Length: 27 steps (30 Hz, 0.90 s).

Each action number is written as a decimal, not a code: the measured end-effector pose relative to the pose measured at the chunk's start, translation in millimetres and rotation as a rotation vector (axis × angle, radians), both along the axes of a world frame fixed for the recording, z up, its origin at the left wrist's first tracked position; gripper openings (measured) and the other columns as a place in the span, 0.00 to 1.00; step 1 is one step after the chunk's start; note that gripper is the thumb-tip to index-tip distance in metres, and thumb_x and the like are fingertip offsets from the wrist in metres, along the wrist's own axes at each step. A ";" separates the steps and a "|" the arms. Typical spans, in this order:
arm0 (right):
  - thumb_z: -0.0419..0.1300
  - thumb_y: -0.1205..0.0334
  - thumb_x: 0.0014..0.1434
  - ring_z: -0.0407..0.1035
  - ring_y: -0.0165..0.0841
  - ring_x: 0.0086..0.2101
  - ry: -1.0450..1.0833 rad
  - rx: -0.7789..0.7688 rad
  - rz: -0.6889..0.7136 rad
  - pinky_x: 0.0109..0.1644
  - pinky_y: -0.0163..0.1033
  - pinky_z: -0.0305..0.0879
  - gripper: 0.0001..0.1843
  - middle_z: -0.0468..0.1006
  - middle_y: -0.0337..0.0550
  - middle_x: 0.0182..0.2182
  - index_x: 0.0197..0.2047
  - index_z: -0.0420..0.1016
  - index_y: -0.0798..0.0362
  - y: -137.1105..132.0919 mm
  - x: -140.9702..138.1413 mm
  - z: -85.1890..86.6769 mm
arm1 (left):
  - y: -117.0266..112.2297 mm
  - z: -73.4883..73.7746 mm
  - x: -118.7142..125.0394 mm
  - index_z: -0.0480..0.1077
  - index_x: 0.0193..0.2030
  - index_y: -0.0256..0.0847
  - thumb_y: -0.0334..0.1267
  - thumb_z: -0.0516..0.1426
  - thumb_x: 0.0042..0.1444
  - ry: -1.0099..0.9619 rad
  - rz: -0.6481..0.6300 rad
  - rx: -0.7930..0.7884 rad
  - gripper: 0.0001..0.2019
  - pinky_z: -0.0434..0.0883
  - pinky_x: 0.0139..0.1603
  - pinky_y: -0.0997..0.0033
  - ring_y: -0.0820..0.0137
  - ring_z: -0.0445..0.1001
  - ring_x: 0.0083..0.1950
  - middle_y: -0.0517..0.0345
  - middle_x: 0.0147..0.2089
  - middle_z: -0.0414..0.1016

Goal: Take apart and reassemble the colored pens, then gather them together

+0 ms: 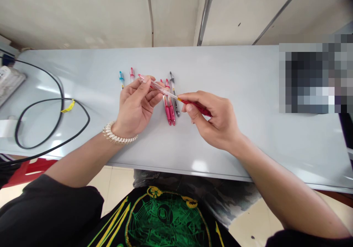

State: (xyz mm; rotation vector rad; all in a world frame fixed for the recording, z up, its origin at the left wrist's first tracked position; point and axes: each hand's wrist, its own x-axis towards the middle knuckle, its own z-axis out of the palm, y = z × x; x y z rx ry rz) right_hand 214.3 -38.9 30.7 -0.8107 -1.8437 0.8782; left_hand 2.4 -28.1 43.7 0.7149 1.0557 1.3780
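My left hand [138,105] pinches a clear plastic pen barrel [161,88] with a pink tip. My right hand [205,120] grips a red pen part [195,107], whose yellow tip meets the barrel's lower end. Beneath and beyond my hands, several pens lie on the table: a blue-tipped one [121,79], a pink-tipped one [132,74], a pair of red-pink ones [168,107] and a grey one [174,92]. My left hand hides the lower part of the two far-left pens.
The pale grey table [220,66] ends in a front edge near my lap. A looped black cable [41,122] with a yellow tag [68,106] lies at the left, beside a white power strip [9,85]. A pixelated patch [314,77] covers the right side.
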 end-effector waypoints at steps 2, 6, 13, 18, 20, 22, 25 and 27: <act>0.57 0.67 0.73 0.75 0.27 0.33 0.013 -0.028 0.003 0.38 0.36 0.73 0.12 0.85 0.43 0.40 0.54 0.81 0.54 -0.4 -0.3 0.6 | -0.3 0.9 0.4 0.80 0.37 0.40 0.31 0.56 0.74 -0.008 -0.003 0.004 0.14 0.79 0.42 0.84 0.78 0.84 0.37 0.58 0.37 0.85; 0.57 0.66 0.74 0.74 0.26 0.31 0.022 -0.076 0.001 0.37 0.36 0.73 0.12 0.85 0.41 0.38 0.53 0.82 0.53 -1.6 -0.3 2.1 | 0.4 3.8 1.8 0.80 0.37 0.37 0.28 0.50 0.77 -0.062 -0.011 0.005 0.19 0.80 0.39 0.86 0.79 0.84 0.36 0.59 0.34 0.85; 0.59 0.68 0.73 0.74 0.26 0.31 0.053 -0.071 0.003 0.35 0.35 0.72 0.13 0.85 0.41 0.38 0.54 0.83 0.52 -4.0 0.3 4.4 | 2.4 6.1 2.5 0.78 0.36 0.35 0.29 0.51 0.76 -0.088 0.032 -0.065 0.19 0.79 0.36 0.87 0.80 0.83 0.34 0.58 0.32 0.82; 0.60 0.68 0.72 0.72 0.26 0.29 0.068 -0.032 0.008 0.32 0.35 0.71 0.12 0.85 0.40 0.38 0.54 0.83 0.51 -5.0 0.6 7.2 | 1.8 13.3 4.4 0.77 0.36 0.37 0.34 0.58 0.74 -0.086 0.034 -0.162 0.13 0.79 0.37 0.90 0.79 0.84 0.35 0.59 0.33 0.81; 0.59 0.68 0.72 0.72 0.25 0.28 0.073 -0.010 0.004 0.32 0.34 0.70 0.12 0.85 0.40 0.37 0.53 0.83 0.51 -5.1 0.8 7.9 | 1.6 16.2 5.4 0.76 0.35 0.37 0.36 0.59 0.73 -0.100 0.026 -0.189 0.12 0.79 0.37 0.90 0.79 0.84 0.35 0.59 0.31 0.80; 0.60 0.69 0.72 0.71 0.26 0.28 0.085 0.019 0.006 0.31 0.34 0.69 0.12 0.84 0.40 0.35 0.53 0.83 0.51 -5.0 0.9 8.4 | 1.4 18.1 5.9 0.75 0.35 0.38 0.37 0.59 0.74 -0.115 0.013 -0.194 0.13 0.79 0.36 0.90 0.79 0.83 0.34 0.60 0.30 0.79; 0.60 0.68 0.72 0.73 0.27 0.30 0.100 0.063 0.012 0.31 0.35 0.69 0.12 0.83 0.41 0.34 0.53 0.83 0.52 -5.1 0.9 9.6 | 0.8 18.9 5.1 0.75 0.35 0.39 0.37 0.57 0.75 -0.127 0.004 -0.198 0.14 0.79 0.34 0.90 0.78 0.83 0.33 0.59 0.31 0.80; 0.59 0.67 0.72 0.73 0.28 0.30 0.097 0.082 0.007 0.31 0.35 0.70 0.12 0.83 0.41 0.33 0.52 0.83 0.52 -5.5 0.8 10.9 | -0.2 19.0 4.0 0.76 0.36 0.39 0.37 0.55 0.75 -0.124 -0.009 -0.205 0.14 0.79 0.34 0.89 0.78 0.84 0.33 0.59 0.31 0.80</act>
